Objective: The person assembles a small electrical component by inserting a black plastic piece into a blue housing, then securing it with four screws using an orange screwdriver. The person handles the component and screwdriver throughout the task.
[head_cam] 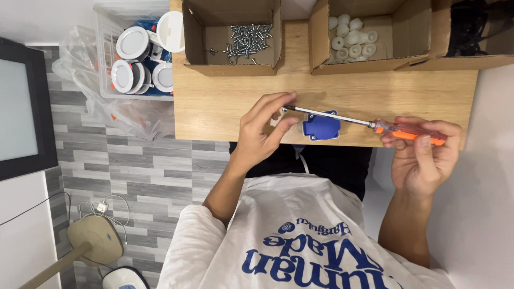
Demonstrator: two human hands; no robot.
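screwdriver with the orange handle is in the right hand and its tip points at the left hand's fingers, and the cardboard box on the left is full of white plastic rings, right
Not quite. In the head view the left cardboard box holds metal screws; the white plastic rings are in the box to its right. The rest stands: the right hand holds the screwdriver, its tip at the left hand.

A wooden table (214,101) carried a screw box (231,37) at eleven, a cap box (369,35) at one, and a blue part (320,127) centrally.
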